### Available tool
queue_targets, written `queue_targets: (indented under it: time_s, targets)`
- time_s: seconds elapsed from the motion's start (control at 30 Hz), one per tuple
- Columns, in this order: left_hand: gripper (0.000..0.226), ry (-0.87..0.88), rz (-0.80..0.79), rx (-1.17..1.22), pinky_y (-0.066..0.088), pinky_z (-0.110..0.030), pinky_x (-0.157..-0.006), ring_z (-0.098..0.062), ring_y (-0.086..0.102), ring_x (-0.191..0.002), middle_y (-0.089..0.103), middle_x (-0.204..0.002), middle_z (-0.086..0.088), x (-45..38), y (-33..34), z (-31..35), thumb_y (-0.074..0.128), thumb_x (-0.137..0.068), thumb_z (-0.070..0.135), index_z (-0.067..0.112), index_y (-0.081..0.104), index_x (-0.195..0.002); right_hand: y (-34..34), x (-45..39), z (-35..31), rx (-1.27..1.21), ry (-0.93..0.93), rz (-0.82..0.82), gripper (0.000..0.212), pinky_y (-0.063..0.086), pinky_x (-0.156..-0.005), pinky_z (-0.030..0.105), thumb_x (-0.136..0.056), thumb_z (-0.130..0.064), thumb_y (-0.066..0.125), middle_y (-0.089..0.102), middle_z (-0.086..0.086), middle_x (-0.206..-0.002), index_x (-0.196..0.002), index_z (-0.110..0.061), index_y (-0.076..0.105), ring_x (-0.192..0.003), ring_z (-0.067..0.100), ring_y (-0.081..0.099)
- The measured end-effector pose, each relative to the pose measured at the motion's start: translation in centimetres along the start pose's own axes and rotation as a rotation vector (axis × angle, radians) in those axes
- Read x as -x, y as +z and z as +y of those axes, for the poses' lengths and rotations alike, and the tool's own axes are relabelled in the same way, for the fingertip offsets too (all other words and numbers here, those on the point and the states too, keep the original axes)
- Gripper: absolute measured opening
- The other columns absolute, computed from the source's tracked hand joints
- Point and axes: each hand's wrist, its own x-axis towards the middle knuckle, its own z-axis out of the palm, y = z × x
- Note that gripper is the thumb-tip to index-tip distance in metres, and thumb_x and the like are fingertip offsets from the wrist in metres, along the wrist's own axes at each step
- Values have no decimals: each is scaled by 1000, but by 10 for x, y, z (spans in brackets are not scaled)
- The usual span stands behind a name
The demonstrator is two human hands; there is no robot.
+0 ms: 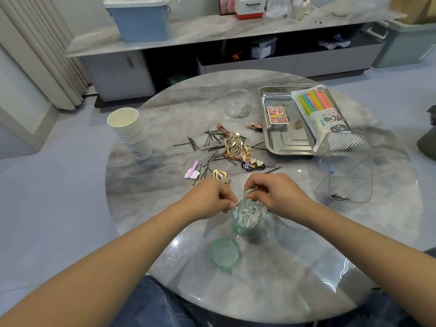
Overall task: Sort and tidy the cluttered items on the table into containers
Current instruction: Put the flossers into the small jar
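A small green jar (245,228) full of white cotton swabs stands on the round marble table (165,119) near its front. My left hand (210,199) and my right hand (276,197) meet just above its mouth, both pinching a small bunch of cotton swabs (245,195). The jar's green lid (225,254) lies flat in front of it. Loose paper clips (271,220) lie under my right hand. Beyond my hands spreads a heap of black bobby pins and gold hair clips (226,147), with a pink clip (192,171) at its left.
A stack of paper cups (131,133) stands at the left. A clear jar with clips (237,102) sits at the back. A steel tray (287,142) holds a card box (278,115) and a pack of coloured straws (318,109). A clear ribbed bin (344,171) stands right.
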Motion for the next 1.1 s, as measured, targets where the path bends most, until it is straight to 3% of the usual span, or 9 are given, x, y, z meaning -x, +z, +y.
queue_targets:
  time_s: [0.1,0.17,0.3,0.43,0.6,0.67,0.8,1.0,1.1]
  targets:
    - [14,48,-21,-113,38,-4,-55,1,53,-59,72,-78,-3,1,1,3,60,-87,10,15,73,-92,-1,0,2,-32,41,-1,15,39,-59,10,-86,-12,62,61,-12,-65,-80,-25,58,-65,-1,58]
    - [16,70,-14,-162,38,-5,-56,-2,55,-60,72,-78,-3,1,3,5,58,-87,9,14,72,-92,0,1,4,-4,40,4,12,40,-61,18,-87,-12,60,60,-11,-67,-83,-23,58,-64,4,55]
    - [15,105,-13,-200,50,-26,-76,-16,65,-76,72,-79,-3,-1,7,7,56,-89,10,11,70,-92,-2,4,5,50,-33,-29,11,43,-70,24,-90,-16,57,57,-12,-79,-98,-22,61,-74,6,52]
    - [14,128,-49,-215,52,-33,-80,-17,64,-81,70,-86,-4,-1,9,7,50,-93,11,9,64,-95,-1,3,9,95,-92,-63,15,40,-76,20,-90,-17,59,57,-4,-89,-102,-18,68,-80,8,49]
    - [17,131,-50,-216,52,-34,-80,-15,63,-81,66,-82,2,-2,6,5,48,-92,8,11,65,-94,-4,1,8,56,-88,53,9,34,-69,7,-88,-11,61,49,-18,-77,-92,-11,69,-73,-2,45]
    - [20,129,-27,-202,52,-32,-79,-13,64,-79,67,-81,3,-1,7,5,49,-90,6,11,68,-94,-3,1,9,67,-85,54,10,33,-69,7,-88,-10,60,46,-19,-77,-92,-10,69,-75,2,46]
    - [16,113,74,-113,54,-28,-75,-7,67,-72,73,-82,1,-1,11,3,59,-88,11,16,73,-94,4,2,14,143,-91,49,10,35,-74,20,-87,-10,61,50,-5,-83,-95,-8,68,-87,19,52]
    - [12,93,90,-56,51,-25,-74,-11,64,-75,65,-69,11,-4,12,3,65,-84,12,17,74,-89,12,0,13,195,-80,-24,21,32,-78,18,-91,-18,57,53,1,-101,-107,-14,69,-89,11,45]
    - [13,75,84,-9,51,-24,-74,-11,65,-76,61,-68,15,-4,11,3,62,-84,10,18,71,-89,12,1,12,199,-96,-54,27,30,-81,15,-94,-19,53,53,2,-107,-117,-14,64,-101,15,49]
